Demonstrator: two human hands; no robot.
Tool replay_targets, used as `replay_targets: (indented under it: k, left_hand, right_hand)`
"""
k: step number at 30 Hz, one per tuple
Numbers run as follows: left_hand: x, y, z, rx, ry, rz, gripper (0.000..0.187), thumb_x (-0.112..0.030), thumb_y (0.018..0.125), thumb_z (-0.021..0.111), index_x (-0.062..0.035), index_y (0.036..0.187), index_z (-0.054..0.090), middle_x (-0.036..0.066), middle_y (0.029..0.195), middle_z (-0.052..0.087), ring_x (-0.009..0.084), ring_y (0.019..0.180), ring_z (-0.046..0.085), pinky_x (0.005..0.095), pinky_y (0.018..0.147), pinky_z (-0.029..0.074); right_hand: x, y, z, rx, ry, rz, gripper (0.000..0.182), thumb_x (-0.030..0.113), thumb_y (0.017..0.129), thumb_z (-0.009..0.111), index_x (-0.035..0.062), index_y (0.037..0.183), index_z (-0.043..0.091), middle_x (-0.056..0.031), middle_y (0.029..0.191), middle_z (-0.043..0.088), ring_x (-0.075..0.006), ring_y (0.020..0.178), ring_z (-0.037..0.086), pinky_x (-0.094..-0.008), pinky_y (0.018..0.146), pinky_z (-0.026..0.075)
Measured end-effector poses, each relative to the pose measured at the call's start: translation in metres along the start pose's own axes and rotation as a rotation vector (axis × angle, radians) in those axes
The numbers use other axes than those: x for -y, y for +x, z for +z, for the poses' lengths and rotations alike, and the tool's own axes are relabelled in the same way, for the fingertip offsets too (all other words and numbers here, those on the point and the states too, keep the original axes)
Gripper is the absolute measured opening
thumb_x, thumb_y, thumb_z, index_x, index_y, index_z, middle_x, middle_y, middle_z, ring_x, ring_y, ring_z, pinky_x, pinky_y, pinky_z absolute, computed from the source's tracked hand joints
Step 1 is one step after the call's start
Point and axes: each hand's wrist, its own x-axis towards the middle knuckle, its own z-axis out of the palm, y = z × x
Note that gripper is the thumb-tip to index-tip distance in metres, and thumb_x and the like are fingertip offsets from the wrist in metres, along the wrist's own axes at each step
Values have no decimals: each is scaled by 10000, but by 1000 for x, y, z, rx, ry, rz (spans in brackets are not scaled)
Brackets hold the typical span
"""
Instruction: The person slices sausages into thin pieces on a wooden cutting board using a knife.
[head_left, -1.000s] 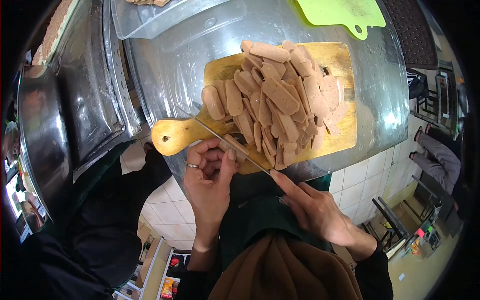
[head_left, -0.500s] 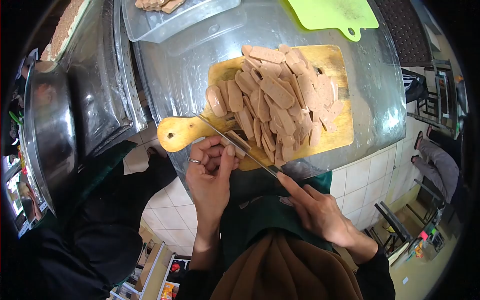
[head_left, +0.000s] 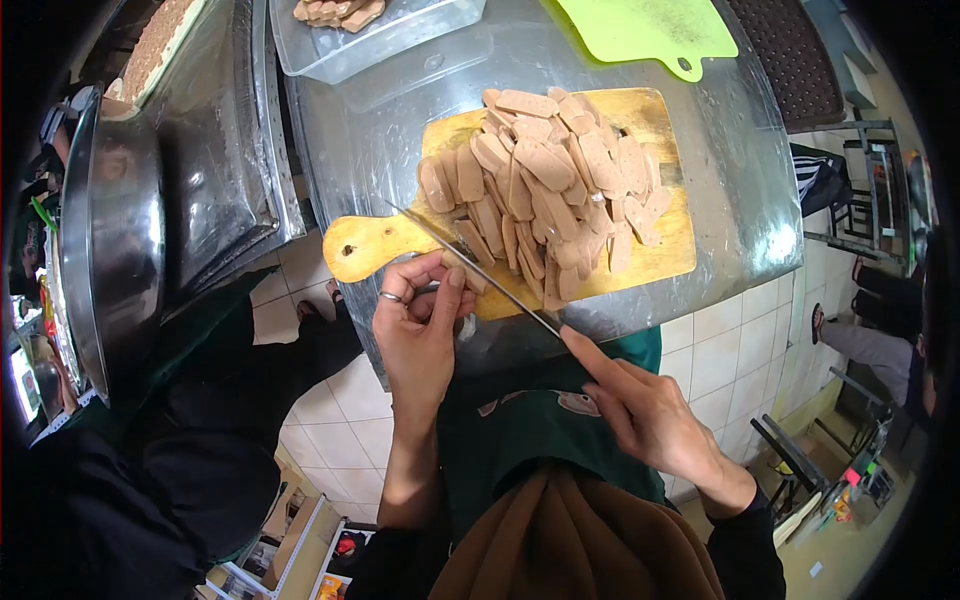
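My left hand [head_left: 420, 320] pinches a small brown piece [head_left: 465, 272] of the sausage-like food at the near left edge of the wooden board [head_left: 655, 270]. My right hand [head_left: 640, 400] is closed round the handle of a long knife [head_left: 500, 288], its index finger stretched along the top. The blade slants up and left across the board's edge, against the piece and close to my left fingertips. A large heap of brown oval slices [head_left: 545, 165] covers much of the board. The board's handle [head_left: 370, 245] points left.
A clear plastic tub [head_left: 385, 45] with more slices stands at the back left, a green cutting board [head_left: 645, 30] at the back right. Metal basins [head_left: 120, 230] are on the left. A dark-clothed person [head_left: 170, 430] stands at lower left; another person's legs [head_left: 875, 350] show at right.
The view has shifted slightly. The knife has moved a little against the piece, and its blade tip lies farther up and left. Both hands keep their holds.
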Motion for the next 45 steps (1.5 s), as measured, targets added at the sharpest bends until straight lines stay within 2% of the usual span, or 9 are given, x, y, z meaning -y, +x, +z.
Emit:
replay_targets:
  k: [11, 17, 26, 38, 41, 44, 45]
  left_hand:
    - [3, 0, 1, -16, -56, -8, 191, -51, 948, 644, 16, 1111, 571, 44, 947, 620, 89, 785, 664, 215, 702, 566]
    - [2, 0, 0, -30, -25, -60, 168, -43, 952, 633, 36, 1085, 568, 51, 955, 617, 101, 794, 669, 215, 708, 564]
    - [-3, -1, 3, -68, -2, -89, 175, -28, 950, 628, 49, 1087, 551, 72, 967, 613, 121, 808, 675, 227, 722, 572]
    - [-3, -3, 4, -44, 44, -93, 185, -15, 948, 621, 50, 1106, 549, 75, 991, 592, 130, 832, 674, 249, 750, 583]
    - [-2, -3, 4, -58, 24, -100, 185, -15, 945, 625, 47, 1103, 551, 76, 985, 592, 132, 826, 679, 249, 746, 583]
    - [-1, -3, 5, -68, 7, -78, 195, -24, 941, 635, 47, 1102, 550, 78, 987, 594, 132, 817, 681, 247, 739, 579]
    - [-2, -2, 6, -69, 26, -83, 198, -28, 942, 637, 45, 1103, 550, 76, 985, 595, 131, 815, 682, 244, 734, 577]
  right_hand:
    - [10, -16, -2, 24, -36, 41, 631, -2, 912, 609, 131, 1492, 401, -136, 666, 529, -296, 540, 542, -430, 526, 483]
    - [12, -12, -1, 27, 42, 62, 643, -25, 902, 596, 126, 1493, 395, -135, 667, 516, -301, 521, 532, -432, 529, 499]
    - [5, 24, 17, 44, -64, 37, 690, 30, 913, 595, 203, 1524, 325, -151, 709, 530, -352, 549, 587, -435, 530, 523]
    - [2, 36, 26, 13, -88, 11, 677, 40, 920, 600, 203, 1521, 333, -146, 696, 523, -357, 552, 581, -436, 507, 494]
    - [6, 52, 30, 64, -51, 85, 616, -41, 905, 586, 78, 1475, 385, -216, 853, 620, -407, 764, 634, -437, 682, 504]
    - [1, 49, 31, 31, -1, 53, 618, -45, 904, 587, 89, 1474, 390, -231, 869, 624, -422, 791, 638, -438, 700, 502]
    - [-3, 42, 31, -3, -8, 23, 624, -10, 915, 588, 122, 1486, 374, -212, 815, 609, -417, 728, 623, -452, 650, 497]
